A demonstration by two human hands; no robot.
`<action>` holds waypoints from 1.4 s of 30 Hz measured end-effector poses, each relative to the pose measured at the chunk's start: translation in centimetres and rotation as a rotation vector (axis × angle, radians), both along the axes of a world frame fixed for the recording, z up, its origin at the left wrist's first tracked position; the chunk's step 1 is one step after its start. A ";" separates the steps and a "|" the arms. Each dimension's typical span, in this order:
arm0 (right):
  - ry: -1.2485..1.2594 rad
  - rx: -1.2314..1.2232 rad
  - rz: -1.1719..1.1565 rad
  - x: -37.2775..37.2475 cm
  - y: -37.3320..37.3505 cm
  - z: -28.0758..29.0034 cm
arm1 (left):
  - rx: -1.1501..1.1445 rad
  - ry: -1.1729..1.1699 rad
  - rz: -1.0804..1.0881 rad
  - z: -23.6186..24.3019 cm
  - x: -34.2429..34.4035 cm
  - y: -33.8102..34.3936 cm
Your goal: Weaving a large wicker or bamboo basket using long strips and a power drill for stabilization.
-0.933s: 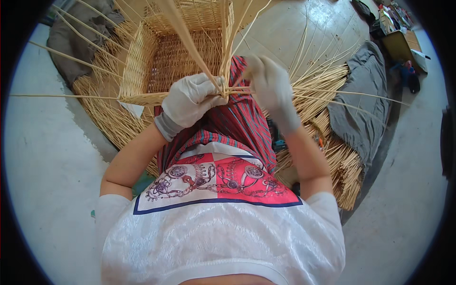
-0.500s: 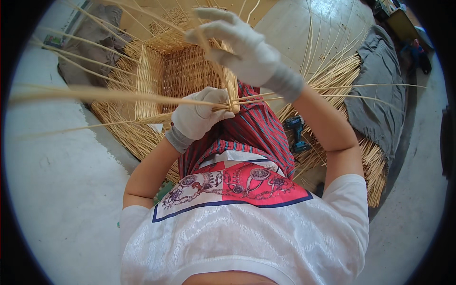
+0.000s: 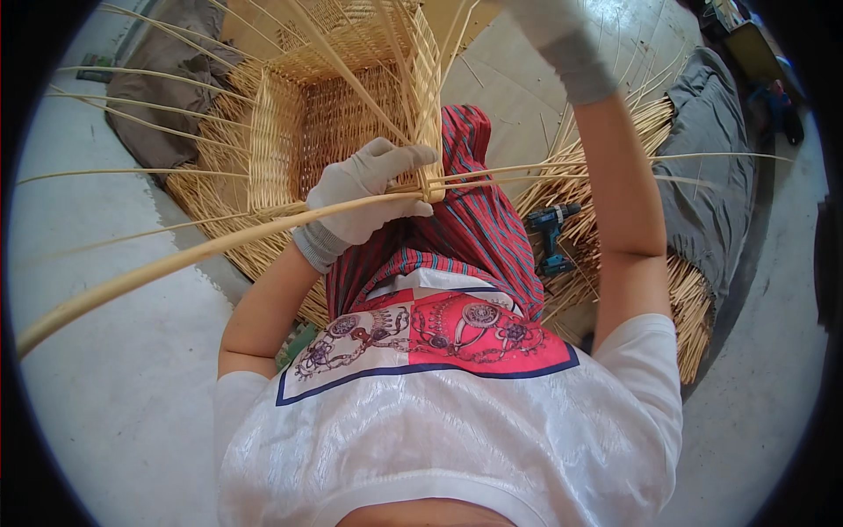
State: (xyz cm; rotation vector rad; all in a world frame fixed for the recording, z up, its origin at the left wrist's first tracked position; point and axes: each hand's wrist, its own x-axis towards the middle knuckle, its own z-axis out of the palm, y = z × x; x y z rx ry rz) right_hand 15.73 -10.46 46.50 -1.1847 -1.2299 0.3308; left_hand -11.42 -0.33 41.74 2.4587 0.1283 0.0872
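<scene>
A rectangular wicker basket [image 3: 338, 132] rests before me, its corner by my lap, with long willow rods standing out from its rim. My left hand [image 3: 360, 189], in a white knit glove, is closed on the near rim at the right corner, thumb above and fingers below. A thick willow rod [image 3: 176, 255] runs from that grip out to the lower left. My gloved right hand [image 3: 549, 22] is raised at the upper edge, away from the basket, blurred and partly cut off. Its fingers, and anything in them, cannot be made out.
A bundle of willow rods [image 3: 689, 307] lies at the right, partly under grey cloth [image 3: 711, 176]. A blue cordless drill [image 3: 551, 239] sits beside my knee. More rods [image 3: 211, 206] and dark cloth [image 3: 167, 79] lie left of the basket.
My right hand has swung up and to the right, away from the basket. The thick rod now slants to the lower left. My left hand stays at the corner, its thumb lifted a little.
</scene>
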 end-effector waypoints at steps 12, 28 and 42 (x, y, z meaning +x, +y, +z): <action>-0.778 -0.716 0.012 -5.4 -2.7 -6.6 | 0.210 -0.420 -0.267 -2.7 -1.7 0.5; -0.061 -1.202 -0.053 -9.8 -4.4 -6.1 | 0.145 -0.408 -0.077 -4.7 -2.5 -0.4; -0.325 -0.811 -0.010 -12.2 -6.9 -6.2 | -0.003 -0.510 0.221 -6.2 -2.5 -2.7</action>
